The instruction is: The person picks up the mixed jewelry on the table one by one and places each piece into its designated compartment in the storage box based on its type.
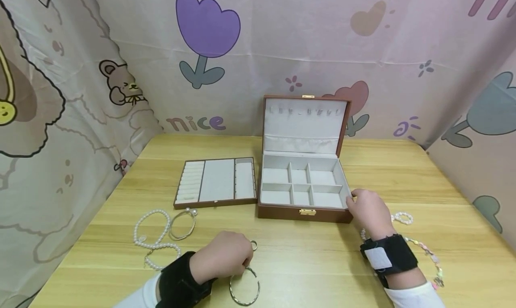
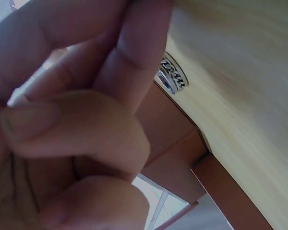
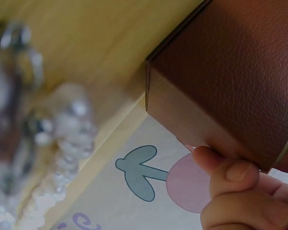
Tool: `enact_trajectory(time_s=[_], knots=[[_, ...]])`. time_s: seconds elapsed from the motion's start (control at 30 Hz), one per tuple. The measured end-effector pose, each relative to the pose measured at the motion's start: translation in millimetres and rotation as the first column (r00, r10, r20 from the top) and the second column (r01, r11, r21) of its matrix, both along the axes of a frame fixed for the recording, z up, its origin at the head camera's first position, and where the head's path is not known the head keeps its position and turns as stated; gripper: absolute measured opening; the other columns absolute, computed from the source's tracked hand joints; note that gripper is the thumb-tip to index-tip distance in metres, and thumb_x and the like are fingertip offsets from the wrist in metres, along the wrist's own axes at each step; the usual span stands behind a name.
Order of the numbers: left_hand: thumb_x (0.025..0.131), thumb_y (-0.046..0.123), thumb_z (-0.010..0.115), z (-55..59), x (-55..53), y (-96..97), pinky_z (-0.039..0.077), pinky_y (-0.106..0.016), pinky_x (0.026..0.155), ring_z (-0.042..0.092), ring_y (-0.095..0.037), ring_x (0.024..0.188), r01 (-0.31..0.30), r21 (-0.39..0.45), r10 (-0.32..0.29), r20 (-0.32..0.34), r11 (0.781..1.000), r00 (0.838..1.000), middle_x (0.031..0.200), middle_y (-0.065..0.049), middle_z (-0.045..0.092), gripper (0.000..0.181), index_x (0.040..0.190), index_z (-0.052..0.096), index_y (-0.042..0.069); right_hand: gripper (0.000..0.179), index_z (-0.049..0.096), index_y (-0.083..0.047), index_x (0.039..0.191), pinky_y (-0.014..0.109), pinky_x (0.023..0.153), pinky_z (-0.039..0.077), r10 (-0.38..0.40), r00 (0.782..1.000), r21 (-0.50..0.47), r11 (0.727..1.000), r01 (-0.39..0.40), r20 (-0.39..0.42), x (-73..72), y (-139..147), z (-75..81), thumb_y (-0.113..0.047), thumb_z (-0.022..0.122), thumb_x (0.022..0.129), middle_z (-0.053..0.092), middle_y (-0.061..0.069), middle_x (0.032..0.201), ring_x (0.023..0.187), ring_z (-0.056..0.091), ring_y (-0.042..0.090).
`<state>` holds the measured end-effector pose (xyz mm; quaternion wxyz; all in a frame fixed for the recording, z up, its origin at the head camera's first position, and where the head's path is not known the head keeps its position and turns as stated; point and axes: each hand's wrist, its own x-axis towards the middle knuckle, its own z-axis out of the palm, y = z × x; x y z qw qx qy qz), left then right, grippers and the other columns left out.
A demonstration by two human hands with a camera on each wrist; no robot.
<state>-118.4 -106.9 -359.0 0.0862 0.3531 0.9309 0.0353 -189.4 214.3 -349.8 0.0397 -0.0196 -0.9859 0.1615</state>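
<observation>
My right hand (image 1: 370, 211) grips the right front rim of a brown jewelry box (image 1: 278, 211), its curled fingers (image 3: 235, 184) showing at the leather edge in the right wrist view. The lid stands up, and pale dividers split the inside. My left hand (image 1: 225, 254) is low over the table with curled fingers; its fingertips are hidden, and I cannot tell whether they pinch anything. Right beside it is a silver patterned ring (image 2: 174, 74), also visible in the head view. An open silver bangle (image 1: 244, 303) lies just below the left fingertips.
Left of the box lies a flat jewelry tray (image 1: 217, 178) with ring rolls. A pearl necklace (image 1: 155, 245) and a bangle with pearls (image 1: 183, 236) lie at the left. Around the right wrist are a pearl strand (image 1: 403, 216) and a pastel bead strand (image 1: 435, 263). A printed curtain (image 1: 258, 66) backs the table.
</observation>
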Motion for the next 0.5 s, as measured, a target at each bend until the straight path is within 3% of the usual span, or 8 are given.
enact_trajectory(time_s=[0.2, 0.5], knots=[[0.064, 0.006, 0.066, 0.5, -3.2, 0.8, 0.027, -0.017, 0.043, 0.030, -0.002, 0.047, 0.037, 0.015, -0.036, -0.036, 0.999, 0.999, 0.048, 0.014, 0.035, 0.026, 0.050, 0.050, 0.020, 0.027, 0.065, 0.007, 0.095, 0.028, 0.048, 0.038, -0.011, 1.000, 0.005, 1.000, 0.011, 0.015, 0.1, -1, 0.3, -0.014, 0.049, 0.087, 0.063, 0.015, 0.075, 0.059, 0.051, 0.019], [0.067, 0.011, 0.067, 12.4, -8.0, 6.7, 0.023, -0.018, 0.044, 0.025, -0.003, 0.049, 0.049, 0.031, -0.048, -0.054, 0.998, 0.997, 0.049, 0.013, 0.028, 0.033, 0.049, 0.041, 0.020, 0.026, 0.065, 0.008, 0.093, 0.028, 0.047, 0.037, -0.003, 1.000, 0.015, 1.000, 0.003, 0.006, 0.1, -2, -0.1, -0.013, 0.049, 0.088, 0.062, 0.015, 0.073, 0.057, 0.051, 0.018]])
